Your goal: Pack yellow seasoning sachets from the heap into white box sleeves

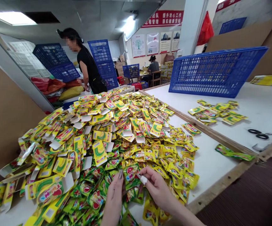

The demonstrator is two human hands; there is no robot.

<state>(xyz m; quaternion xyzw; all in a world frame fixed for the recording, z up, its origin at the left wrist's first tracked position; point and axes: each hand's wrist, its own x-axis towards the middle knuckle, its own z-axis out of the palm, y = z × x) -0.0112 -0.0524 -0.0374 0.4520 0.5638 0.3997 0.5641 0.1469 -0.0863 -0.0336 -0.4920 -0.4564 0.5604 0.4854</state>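
A large heap of yellow-green sachets and flattened small cartons (107,138) covers the white table (208,163) in front of me. My left hand (114,196) and my right hand (156,186) meet at the near edge of the heap. Both pinch a green sachet (130,173) between fingers and thumbs, holding it just above the pile. A white plaster wraps one fingertip of my right hand.
A blue plastic crate (217,72) lies on its side on the neighbouring table, with a small cluster of sachets (217,112) and black scissors (259,134) near it. A wooden rim (220,136) divides the tables. A person in black (88,67) stands beyond the heap; another sits farther back.
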